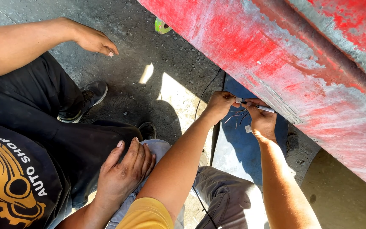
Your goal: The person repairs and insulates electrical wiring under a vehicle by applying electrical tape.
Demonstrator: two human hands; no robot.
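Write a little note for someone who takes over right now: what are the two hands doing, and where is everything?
Left hand: closed on the thin wires, pinching them near the white tool.
Right hand: gripping the white pen-like tool, tip toward the left hand.
Both work close under the worn red panel; a black cable trails down to the ground.
A co-worker's hand rests on the person's knee.
Whether any wire is joined cannot be told.

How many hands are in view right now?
4. The left hand and right hand at the small connector; a co-worker's hand on a knee, another top left.
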